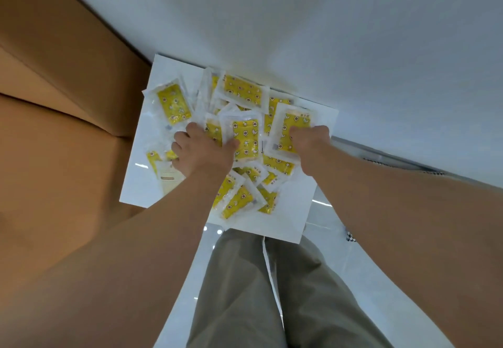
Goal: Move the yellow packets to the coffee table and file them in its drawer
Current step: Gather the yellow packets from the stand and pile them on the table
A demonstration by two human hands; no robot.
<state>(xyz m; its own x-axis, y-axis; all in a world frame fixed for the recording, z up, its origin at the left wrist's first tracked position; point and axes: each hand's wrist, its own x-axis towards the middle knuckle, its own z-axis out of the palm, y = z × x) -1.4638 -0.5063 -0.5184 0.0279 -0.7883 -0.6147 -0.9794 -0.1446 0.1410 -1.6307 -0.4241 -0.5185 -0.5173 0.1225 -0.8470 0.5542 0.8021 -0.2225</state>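
Note:
Several yellow packets in clear wrappers lie heaped on a small white side table point(288, 219) against the wall. My left hand point(202, 151) is down in the pile, thumb and fingers gripping a packet with a cartoon print point(246, 136). My right hand point(310, 140) grips the lower edge of another yellow packet point(292, 127), which is tilted up off the heap. A single packet point(172, 106) lies apart at the table's far left. The coffee table and its drawer are out of view.
A brown sofa point(54, 129) stands close on the left of the white table. A white wall point(326, 34) runs behind it. Glossy pale floor tiles point(326, 228) show to the right and below, with my grey trousers point(258, 293) in front.

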